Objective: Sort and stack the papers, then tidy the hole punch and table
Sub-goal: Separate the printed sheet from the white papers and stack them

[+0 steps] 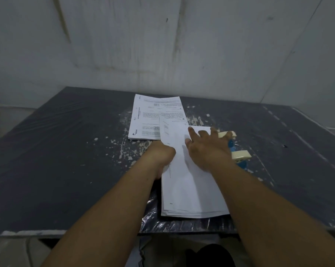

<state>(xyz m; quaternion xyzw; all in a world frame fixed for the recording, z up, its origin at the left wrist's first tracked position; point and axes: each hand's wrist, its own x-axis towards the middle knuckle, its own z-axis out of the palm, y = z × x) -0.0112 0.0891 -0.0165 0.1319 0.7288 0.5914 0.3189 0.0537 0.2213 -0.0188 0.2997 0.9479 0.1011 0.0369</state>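
Near stack (191, 191): lying at the front of the bench (66, 160), lower edges fanned and uneven, so not yet squared; looks like the pile being worked through.

Left hand (160, 157): tucked against the left edge of the near stack, fingers curled out of sight under or behind the top sheets; how wide that grip is, cannot tell. Likely there to lift or steady that edge while sheets get separated.

Right hand (207, 149): spread flat on top of the near stack, fingers splayed and pointing away, nothing pinched; pressing down, probably to pin the pile so it won't slide on the slick cover.

Hole punch (238, 151): blue and cream, just beside the right hand at the stack's right edge, partly hidden by the wrist; seemingly left close by and not yet tidied.

Far stack (153, 118): printed pages with a logo, further back and a little left, its near right corner overlapped by the top sheet of the near pile; reads as the sorted destination.

Bench top: dark, scuffed with pale flecks around the papers; cleaning step apparently not yet done.

Wall (162, 45): pale and stained, right behind the bench's far edge.
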